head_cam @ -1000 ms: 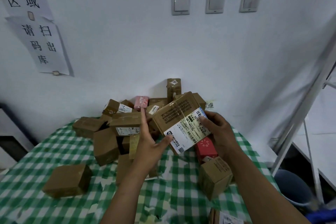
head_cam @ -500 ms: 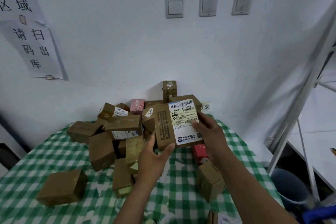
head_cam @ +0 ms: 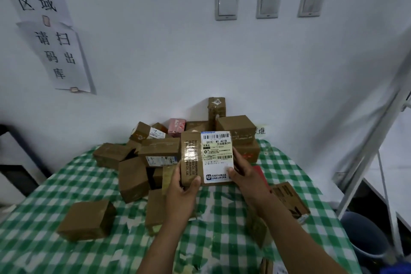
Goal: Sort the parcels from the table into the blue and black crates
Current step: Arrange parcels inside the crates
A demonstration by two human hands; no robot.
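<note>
**Labelled parcel gripped in both hands**

I held a brown cardboard parcel (head_cam: 191, 158) upright over the green-and-white checked tabletop (head_cam: 66, 184), its white shipping label (head_cam: 216, 155) facing me. My left hand (head_cam: 182, 191) gripped its lower left corner. My right hand (head_cam: 244, 176) clasped its right edge, thumb on the label. Behind my hands lay a heap of brown cardboard boxes (head_cam: 160, 151), and a lone brown box (head_cam: 86, 220) sat left of them.

Some fifteen brown parcels (head_cam: 86, 220), three switches (head_cam: 226, 6), two signs (head_cam: 64, 55), two hands (head_cam: 181, 188)
</note>
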